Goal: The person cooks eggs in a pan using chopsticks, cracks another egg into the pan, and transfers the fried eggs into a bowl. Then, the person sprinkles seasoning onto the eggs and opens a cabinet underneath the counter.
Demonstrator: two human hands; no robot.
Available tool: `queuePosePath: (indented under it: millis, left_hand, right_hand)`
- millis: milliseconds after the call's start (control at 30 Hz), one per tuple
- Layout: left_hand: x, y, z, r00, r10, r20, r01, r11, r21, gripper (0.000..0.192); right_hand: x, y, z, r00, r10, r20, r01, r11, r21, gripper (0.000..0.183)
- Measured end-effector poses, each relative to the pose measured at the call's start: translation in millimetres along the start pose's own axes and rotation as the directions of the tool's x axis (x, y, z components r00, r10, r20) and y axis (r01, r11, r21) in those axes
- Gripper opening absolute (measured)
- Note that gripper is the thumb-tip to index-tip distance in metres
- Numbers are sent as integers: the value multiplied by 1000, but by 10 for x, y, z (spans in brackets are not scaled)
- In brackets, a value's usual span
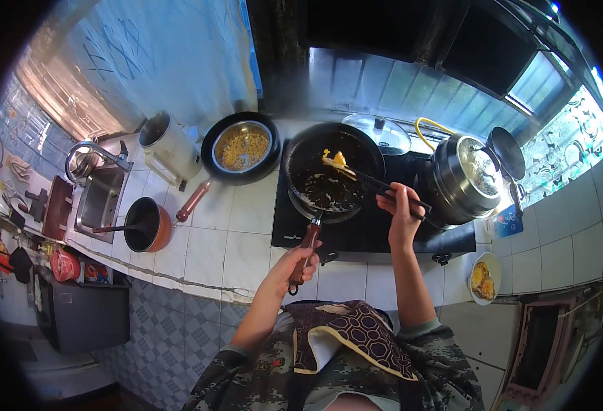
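My left hand point(290, 264) is wrapped around the brown wooden handle point(309, 240) of a black frying pan point(301, 149). The pan rests on the left side of a black glass-topped gas stove point(301, 234). In my right hand point(401, 210) is a pair of chopsticks point(370, 181), dark at the grip and pale at the tips. Their tips reach into the pan and touch a small yellow piece of cooked food point(339, 157), probably egg. Pale scraps and an oily sheen lie lower in the pan. Whether the chopsticks pinch the piece, I cannot tell.
A lidded metal pot point(441, 180) stands on the right burner, a glass lid point(378, 136) behind. Fried eggs point(482, 281) lie on a white plate point(496, 269). Leftward are a bowl of yellow kernels or beans point(242, 149) in another pan point(211, 172), an orange pot point(163, 228) and a sink point(98, 198).
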State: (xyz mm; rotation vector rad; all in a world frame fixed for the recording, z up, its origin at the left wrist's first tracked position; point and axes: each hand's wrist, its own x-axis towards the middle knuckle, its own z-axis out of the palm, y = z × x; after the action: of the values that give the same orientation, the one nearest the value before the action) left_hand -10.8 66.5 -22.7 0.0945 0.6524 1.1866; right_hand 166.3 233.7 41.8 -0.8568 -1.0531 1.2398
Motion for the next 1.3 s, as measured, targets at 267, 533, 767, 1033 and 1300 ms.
queuePosePath:
  millis: [267, 533, 767, 1033, 1300]
  left_hand:
    - [26, -8, -1, 1000, -11, -1, 11, 999, -47, 33]
    - [5, -9, -28, 1000, -3, -11, 3, 1000, -19, 33]
    - [35, -9, -18, 1000, -15, -4, 14, 1000, -24, 33]
    - [36, -14, -30, 1000, -16, 13, 16, 1000, -12, 37]
    - [36, -9, -29, 1000, -21, 12, 21, 1000, -17, 37]
  right_hand:
    - [-338, 155, 304, 924, 138, 358, -18, 948, -318, 10]
    - [-164, 55, 281, 933, 218, 287, -61, 880, -470, 16]
    - [-106, 212, 284, 942, 199, 271, -82, 918, -387, 16]
    - [-96, 267, 286, 950, 174, 258, -85, 943, -321, 17]
    - [-121, 349, 282, 938, 202, 280, -117, 949, -293, 16]
